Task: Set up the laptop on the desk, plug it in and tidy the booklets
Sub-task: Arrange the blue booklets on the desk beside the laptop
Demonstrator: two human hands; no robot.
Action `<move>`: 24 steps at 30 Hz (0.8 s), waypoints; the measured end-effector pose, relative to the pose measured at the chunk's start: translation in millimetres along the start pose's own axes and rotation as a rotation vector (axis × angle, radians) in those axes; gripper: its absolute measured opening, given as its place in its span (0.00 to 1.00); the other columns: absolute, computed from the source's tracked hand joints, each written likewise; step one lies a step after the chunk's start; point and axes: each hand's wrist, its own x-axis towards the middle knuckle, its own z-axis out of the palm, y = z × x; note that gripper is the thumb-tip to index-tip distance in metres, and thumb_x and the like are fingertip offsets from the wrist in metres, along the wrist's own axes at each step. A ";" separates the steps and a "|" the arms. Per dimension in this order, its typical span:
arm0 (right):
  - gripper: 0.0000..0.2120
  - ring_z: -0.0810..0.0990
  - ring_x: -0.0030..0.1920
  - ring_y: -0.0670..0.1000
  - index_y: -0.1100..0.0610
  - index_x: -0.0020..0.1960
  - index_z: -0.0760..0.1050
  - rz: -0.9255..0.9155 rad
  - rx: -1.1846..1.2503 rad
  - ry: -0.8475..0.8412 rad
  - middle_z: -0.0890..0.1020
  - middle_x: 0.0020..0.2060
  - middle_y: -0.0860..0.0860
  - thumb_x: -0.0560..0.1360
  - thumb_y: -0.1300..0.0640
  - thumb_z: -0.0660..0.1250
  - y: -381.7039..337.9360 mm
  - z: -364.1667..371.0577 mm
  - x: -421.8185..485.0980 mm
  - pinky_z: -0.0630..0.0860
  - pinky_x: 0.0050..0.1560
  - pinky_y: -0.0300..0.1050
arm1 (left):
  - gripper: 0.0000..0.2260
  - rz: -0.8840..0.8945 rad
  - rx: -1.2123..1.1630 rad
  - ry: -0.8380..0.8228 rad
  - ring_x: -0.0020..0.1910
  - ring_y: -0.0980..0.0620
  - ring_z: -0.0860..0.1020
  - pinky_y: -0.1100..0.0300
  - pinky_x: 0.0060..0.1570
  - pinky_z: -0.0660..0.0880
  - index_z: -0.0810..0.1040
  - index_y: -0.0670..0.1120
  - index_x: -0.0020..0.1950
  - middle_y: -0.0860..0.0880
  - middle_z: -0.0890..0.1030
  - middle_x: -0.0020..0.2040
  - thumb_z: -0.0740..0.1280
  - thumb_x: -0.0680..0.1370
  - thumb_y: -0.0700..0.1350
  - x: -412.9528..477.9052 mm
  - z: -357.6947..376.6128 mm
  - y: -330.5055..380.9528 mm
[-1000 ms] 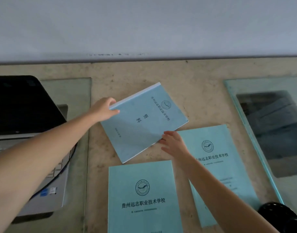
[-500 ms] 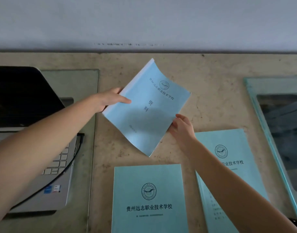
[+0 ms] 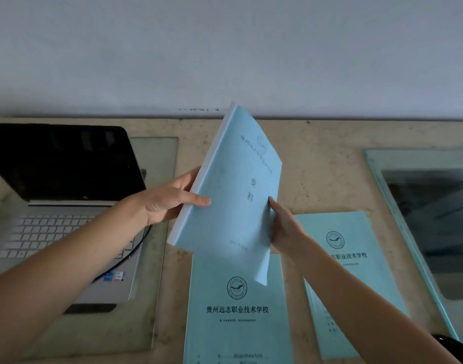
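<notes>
A pale blue booklet (image 3: 233, 195) is lifted off the desk and tilted nearly upright. My left hand (image 3: 170, 199) grips its left spine edge, thumb across the cover. My right hand (image 3: 284, 227) holds its right edge. Below it a teal booklet (image 3: 238, 319) lies flat near the front edge, its top partly hidden by the raised one. Another teal booklet (image 3: 356, 271) lies to the right, partly under my right forearm. The silver laptop (image 3: 62, 206) stands open at the left with a dark screen, and a black cable (image 3: 135, 250) runs along its right side.
The laptop rests on a glass pane (image 3: 156, 158) set on the beige stone desk (image 3: 319, 164). Another glass pane (image 3: 419, 219) lies at the right. A dark round object (image 3: 453, 348) sits at the bottom right corner. A plain wall stands behind the desk.
Both hands have lifted the pale blue booklet from the desk and swung it up and towards me, from lying flat to nearly upright over the front booklet.
</notes>
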 end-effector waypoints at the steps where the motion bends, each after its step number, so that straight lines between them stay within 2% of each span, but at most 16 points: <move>1: 0.13 0.80 0.52 0.56 0.61 0.61 0.72 -0.061 -0.014 0.006 0.80 0.56 0.57 0.80 0.55 0.60 2.9 -5.0 -7.6 0.80 0.48 0.50 | 0.30 -0.005 0.007 0.008 0.58 0.51 0.80 0.54 0.52 0.78 0.71 0.62 0.65 0.53 0.80 0.60 0.72 0.66 0.41 -11.1 1.4 -5.8; 3: 0.07 0.80 0.46 0.54 0.57 0.56 0.73 -0.141 -0.083 0.007 0.80 0.50 0.55 0.79 0.60 0.60 7.7 -16.5 -24.2 0.80 0.47 0.52 | 0.29 -0.030 -0.017 0.024 0.58 0.50 0.80 0.54 0.52 0.78 0.71 0.60 0.66 0.53 0.81 0.60 0.72 0.68 0.42 -30.2 4.2 -19.7; 6: 0.10 0.83 0.44 0.53 0.57 0.59 0.73 -0.157 -0.193 -0.029 0.82 0.49 0.54 0.79 0.63 0.60 15.6 -29.0 -49.8 0.81 0.46 0.52 | 0.22 -0.097 -0.112 0.130 0.54 0.45 0.80 0.51 0.53 0.77 0.73 0.48 0.68 0.45 0.82 0.58 0.69 0.73 0.40 -48.7 12.4 -42.6; 8: 0.11 0.84 0.44 0.53 0.58 0.59 0.73 -0.146 -0.269 -0.030 0.83 0.49 0.54 0.79 0.63 0.60 24.0 -36.3 -65.6 0.82 0.45 0.50 | 0.18 -0.152 -0.137 0.211 0.48 0.46 0.80 0.54 0.50 0.78 0.73 0.40 0.66 0.42 0.81 0.54 0.66 0.76 0.40 -58.1 20.6 -59.6; 10: 0.11 0.82 0.47 0.54 0.57 0.60 0.73 -0.118 -0.364 -0.009 0.83 0.50 0.53 0.79 0.62 0.61 34.6 -46.0 -78.9 0.81 0.48 0.51 | 0.18 -0.218 -0.119 0.250 0.45 0.46 0.80 0.54 0.49 0.79 0.73 0.37 0.65 0.40 0.81 0.54 0.66 0.76 0.40 -66.1 30.3 -79.8; 14: 0.11 0.81 0.46 0.53 0.55 0.60 0.72 -0.063 -0.501 0.035 0.82 0.49 0.52 0.78 0.62 0.62 59.2 -64.8 -100.1 0.77 0.52 0.52 | 0.14 -0.302 -0.016 0.235 0.36 0.52 0.83 0.61 0.37 0.81 0.73 0.38 0.62 0.43 0.82 0.48 0.65 0.77 0.39 -79.0 52.5 -123.7; 18: 0.11 0.82 0.45 0.53 0.53 0.59 0.74 0.007 -0.590 0.093 0.83 0.47 0.52 0.78 0.62 0.63 87.1 -79.7 -114.4 0.79 0.45 0.48 | 0.12 -0.357 0.068 0.244 0.43 0.49 0.81 0.58 0.41 0.80 0.73 0.40 0.61 0.43 0.82 0.51 0.66 0.77 0.37 -86.8 67.5 -164.4; 21: 0.10 0.84 0.44 0.51 0.50 0.57 0.75 0.077 -0.646 0.103 0.84 0.47 0.51 0.78 0.60 0.63 105.4 -92.4 -123.2 0.80 0.39 0.45 | 0.12 -0.367 0.132 0.265 0.40 0.52 0.79 0.62 0.34 0.77 0.72 0.44 0.58 0.47 0.81 0.47 0.67 0.76 0.37 -91.1 76.1 -189.6; 24: 0.10 0.85 0.44 0.50 0.48 0.56 0.76 0.107 -0.636 0.084 0.86 0.46 0.49 0.78 0.60 0.62 114.3 -102.4 -128.9 0.81 0.37 0.45 | 0.10 -0.365 0.155 0.325 0.38 0.53 0.78 0.64 0.30 0.78 0.72 0.44 0.55 0.48 0.79 0.45 0.67 0.76 0.36 -92.0 80.7 -203.9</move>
